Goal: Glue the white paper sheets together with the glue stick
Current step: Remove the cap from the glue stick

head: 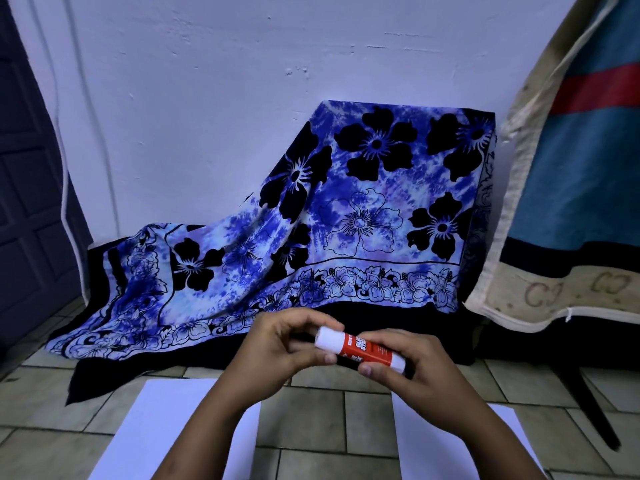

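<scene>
- Two white paper sheets are laid flat on the tiled floor (311, 424), well apart — the left sheet (173, 431) and the right sheet (446, 445), each partly hidden under a forearm.
- The glue stick (360, 347) is held above the gap, long axis nearly level, cap end toward the left.
- The left hand (280, 344) is pinched on the cap; the right hand (408, 365) is clamped round the barrel — uncapping is judged next.

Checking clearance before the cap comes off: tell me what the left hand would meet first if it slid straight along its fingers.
The left hand points right, fingers already on the glue stick's white cap. Past it, likely the right hand holding the glue stick; depth unclear.
</scene>
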